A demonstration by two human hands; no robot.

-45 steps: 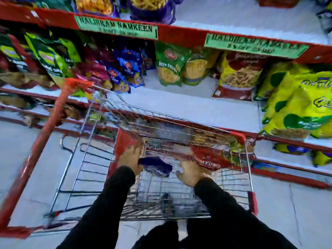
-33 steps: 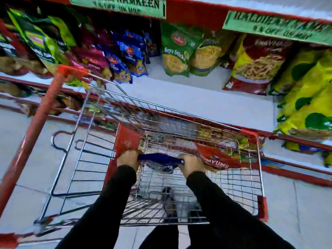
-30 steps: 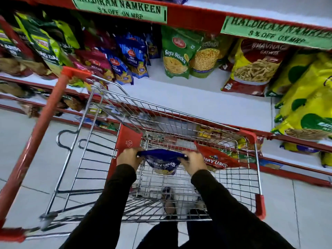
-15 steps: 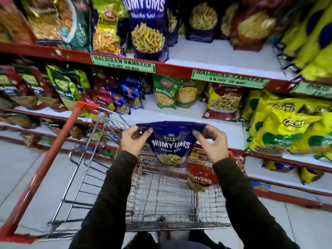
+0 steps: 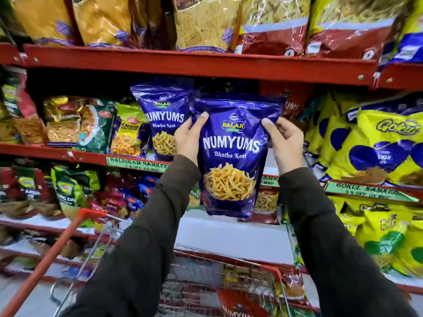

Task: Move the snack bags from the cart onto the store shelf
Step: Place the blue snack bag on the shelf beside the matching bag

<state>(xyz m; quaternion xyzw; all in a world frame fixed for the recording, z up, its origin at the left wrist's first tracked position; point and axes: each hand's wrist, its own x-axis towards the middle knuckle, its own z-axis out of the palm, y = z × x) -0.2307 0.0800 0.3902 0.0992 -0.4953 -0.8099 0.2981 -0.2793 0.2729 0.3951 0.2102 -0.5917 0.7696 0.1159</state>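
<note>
I hold a purple Numyums snack bag (image 5: 231, 156) upright in the air in front of the middle shelf. My left hand (image 5: 188, 136) grips its left edge and my right hand (image 5: 283, 143) grips its right edge. Just left of it and behind it, a matching purple Numyums bag (image 5: 162, 120) stands on the red shelf (image 5: 91, 157). Below, the wire cart (image 5: 206, 275) holds a red Numyums bag (image 5: 242, 305), partly cut off by the frame's bottom edge.
Yellow Gokul bags (image 5: 384, 145) fill the shelf to the right. Mixed green and gold snack packs (image 5: 77, 124) stand to the left. The upper red shelf edge (image 5: 194, 62) runs just above the held bag. The cart's red handle (image 5: 50, 259) slants at lower left.
Both hands have lifted the purple bag out of the cart, up to the middle shelf level beside the matching bag. My view has tilted upward.
</note>
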